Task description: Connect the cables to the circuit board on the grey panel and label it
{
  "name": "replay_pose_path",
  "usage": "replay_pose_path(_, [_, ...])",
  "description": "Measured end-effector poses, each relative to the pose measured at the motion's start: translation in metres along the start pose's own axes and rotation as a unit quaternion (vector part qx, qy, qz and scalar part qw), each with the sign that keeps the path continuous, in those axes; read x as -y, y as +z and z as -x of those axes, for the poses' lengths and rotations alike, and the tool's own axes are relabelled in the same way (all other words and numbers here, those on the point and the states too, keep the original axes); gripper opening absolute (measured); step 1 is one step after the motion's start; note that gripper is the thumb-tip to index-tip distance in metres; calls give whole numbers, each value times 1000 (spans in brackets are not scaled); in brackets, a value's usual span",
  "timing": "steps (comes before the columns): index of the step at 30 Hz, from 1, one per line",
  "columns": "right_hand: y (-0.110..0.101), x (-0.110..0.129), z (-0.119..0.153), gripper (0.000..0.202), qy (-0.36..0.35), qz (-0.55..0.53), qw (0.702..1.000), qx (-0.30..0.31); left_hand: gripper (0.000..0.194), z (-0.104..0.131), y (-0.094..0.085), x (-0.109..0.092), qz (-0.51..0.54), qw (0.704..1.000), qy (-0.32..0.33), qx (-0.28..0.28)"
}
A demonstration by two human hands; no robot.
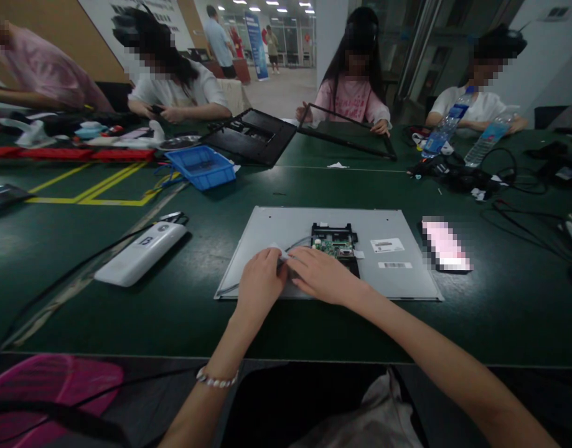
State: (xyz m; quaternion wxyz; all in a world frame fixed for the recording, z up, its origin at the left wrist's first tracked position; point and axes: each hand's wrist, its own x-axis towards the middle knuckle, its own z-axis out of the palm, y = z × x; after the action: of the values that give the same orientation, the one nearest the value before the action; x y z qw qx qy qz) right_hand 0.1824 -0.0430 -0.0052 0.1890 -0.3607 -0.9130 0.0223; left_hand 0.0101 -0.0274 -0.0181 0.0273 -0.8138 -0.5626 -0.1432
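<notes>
Right now, a flat silver-grey metal panel (286, 230) is lying on the dark green tabletop (173, 323), directly in front of the person. The left hand (262, 274) is curling narrowly, its fingertips pinching a small whitish piece (282, 254) at nine o'clock from the green circuit board (327, 247) on the panel. The right hand (322, 274) is reaching over the panel with bent fingers, their tips meeting the same piece; whether they are gripping it, one cannot tell. A thin grey cable (299, 243) is running from there towards the board. Around the panel, a white rounded oblong device (143, 254) is resting at nine o'clock, a phone with a pink screen (447, 244) at three, and a blue plastic basket (202, 168) at eleven.
</notes>
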Motion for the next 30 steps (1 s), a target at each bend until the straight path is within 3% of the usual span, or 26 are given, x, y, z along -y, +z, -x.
replay_pose_path(9, [10,9,9,56,-2,15,999,49,21,-1,0,-11,-25,999,-15,44])
replay_pose_path(19, [9,16,22,82,-1,-6,998,55,12,-8,4,-12,-62,998,-11,17])
replay_pose_path(26, [-16,3,35,54,45,-54,997,19,21,-7,1,-9,-45,999,-15,-1])
replay_pose_path(30, [-36,-35,59,39,166,-65,983,-35,27,-10,2,-3,-18,1000,4,-17])
